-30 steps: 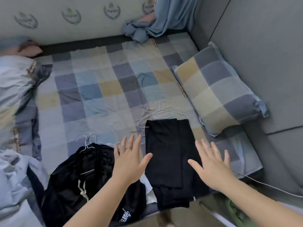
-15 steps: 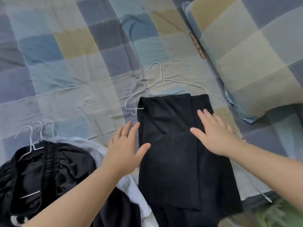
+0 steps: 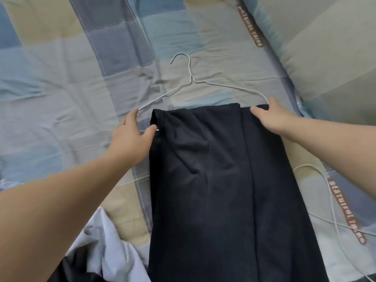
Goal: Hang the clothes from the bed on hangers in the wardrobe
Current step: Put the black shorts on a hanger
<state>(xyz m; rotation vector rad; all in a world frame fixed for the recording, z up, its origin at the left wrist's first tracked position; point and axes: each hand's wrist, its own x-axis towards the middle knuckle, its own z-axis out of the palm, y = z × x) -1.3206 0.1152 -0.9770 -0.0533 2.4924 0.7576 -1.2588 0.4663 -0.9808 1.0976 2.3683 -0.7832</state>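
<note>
Hands sit at either side of a folded black garment (image 3: 213, 169), which lies lengthwise on a rumpled bedsheet checked in blue, grey and beige (image 3: 61, 88). The garment's top edge is draped over the lower bar of a white wire hanger (image 3: 191, 78) lying flat on the sheet, hook pointing away from the person.

The left hand (image 3: 132, 135) grips the hanger's left end, thumb on the lower bar and fingers curled at the sloping arm. The right hand (image 3: 272, 117) holds the garment's top right corner where the hanger's right shoulder ends, thumb on the cloth and fingers curled behind.

A checked pillow (image 3: 325, 47) lies beyond the right hand, a thin white cable (image 3: 331, 200) runs just right of the garment, and crumpled pale grey cloth (image 3: 105, 241) sits at the lower left.
</note>
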